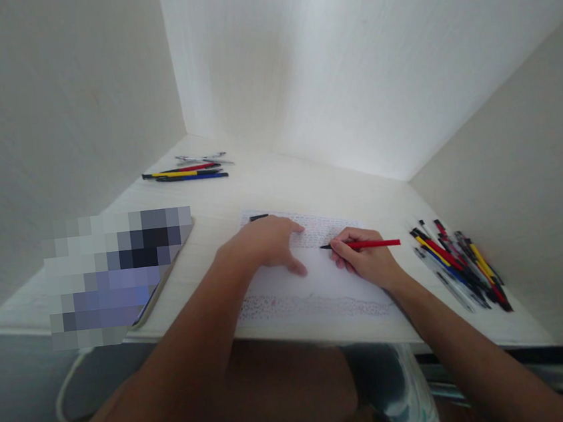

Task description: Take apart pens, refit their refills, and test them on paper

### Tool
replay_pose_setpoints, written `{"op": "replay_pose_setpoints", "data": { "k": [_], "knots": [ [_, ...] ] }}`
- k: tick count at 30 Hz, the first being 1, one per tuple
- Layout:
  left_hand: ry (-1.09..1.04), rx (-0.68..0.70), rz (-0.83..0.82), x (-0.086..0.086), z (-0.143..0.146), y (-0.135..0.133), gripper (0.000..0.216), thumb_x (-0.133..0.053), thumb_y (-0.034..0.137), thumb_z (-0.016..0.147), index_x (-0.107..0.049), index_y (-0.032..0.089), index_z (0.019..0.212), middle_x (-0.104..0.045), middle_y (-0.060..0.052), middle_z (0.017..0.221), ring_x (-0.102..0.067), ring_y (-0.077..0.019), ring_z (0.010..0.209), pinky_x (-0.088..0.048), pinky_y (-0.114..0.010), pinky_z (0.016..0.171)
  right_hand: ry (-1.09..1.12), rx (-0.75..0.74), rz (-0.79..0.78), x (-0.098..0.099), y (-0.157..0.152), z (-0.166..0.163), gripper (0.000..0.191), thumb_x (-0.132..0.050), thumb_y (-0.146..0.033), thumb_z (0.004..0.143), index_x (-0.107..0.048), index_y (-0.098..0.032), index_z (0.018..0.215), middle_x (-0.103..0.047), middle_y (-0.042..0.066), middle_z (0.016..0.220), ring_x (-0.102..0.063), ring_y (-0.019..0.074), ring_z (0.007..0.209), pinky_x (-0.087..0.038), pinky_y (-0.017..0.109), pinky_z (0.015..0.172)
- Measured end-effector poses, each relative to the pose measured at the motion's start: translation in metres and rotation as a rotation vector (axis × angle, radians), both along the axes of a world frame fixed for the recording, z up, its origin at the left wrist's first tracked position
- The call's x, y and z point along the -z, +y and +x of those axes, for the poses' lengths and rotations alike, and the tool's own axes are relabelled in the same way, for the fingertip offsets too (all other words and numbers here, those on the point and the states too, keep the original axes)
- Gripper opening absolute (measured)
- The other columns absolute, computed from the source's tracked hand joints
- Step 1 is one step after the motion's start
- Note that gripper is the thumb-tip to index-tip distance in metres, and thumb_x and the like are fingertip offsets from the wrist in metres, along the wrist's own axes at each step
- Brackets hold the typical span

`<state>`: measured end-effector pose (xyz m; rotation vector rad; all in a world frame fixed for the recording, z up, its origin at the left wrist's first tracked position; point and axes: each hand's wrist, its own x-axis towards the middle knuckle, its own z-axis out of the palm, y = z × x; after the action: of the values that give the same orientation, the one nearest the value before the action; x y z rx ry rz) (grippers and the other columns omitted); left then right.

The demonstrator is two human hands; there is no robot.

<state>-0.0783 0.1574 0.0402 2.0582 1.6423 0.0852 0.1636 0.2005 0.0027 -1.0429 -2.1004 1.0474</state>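
A sheet of paper [290, 289] lies on the desk in front of me, with rows of small handwriting on its upper part and a band of dots along its lower edge. My left hand [269, 239] rests on the left side of the sheet, thumb and a finger spread apart. Just beyond its knuckles shows a small black piece [259, 217], perhaps a pen cap, partly covered by the hand. Pinched in my right hand [361, 256] is a red pen [378, 244] with a black front end, its tip at the lowest written line.
Several pens [190, 173] lie at the back left of the white desk [288, 180]. A bigger heap of pens [461, 262] is at the right. On the left sits a blurred-out flat device [132, 274] with a white cable [66, 388] below it. Walls enclose the desk.
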Motion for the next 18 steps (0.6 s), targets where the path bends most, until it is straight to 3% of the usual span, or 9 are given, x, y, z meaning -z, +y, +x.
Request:
{"op": "replay_pose_setpoints", "data": {
  "k": [18],
  "knots": [
    [0.004,-0.011,-0.006,-0.0060,0.0004,-0.0040,0.094,-0.080,0.057,0.066,-0.045,0.029,0.148,-0.045,-0.006,0.154,-0.046,-0.0289,0.137,-0.035,-0.039,0.114,0.027,0.016,-0.012,-0.0016,-0.0017,0.0001,0.027,-0.066,-0.037,0.092,-0.066,-0.017,0.073,-0.064,0.002,0.059,-0.050,0.0098,0.045,-0.036,0.023,0.042]
  ]
}}
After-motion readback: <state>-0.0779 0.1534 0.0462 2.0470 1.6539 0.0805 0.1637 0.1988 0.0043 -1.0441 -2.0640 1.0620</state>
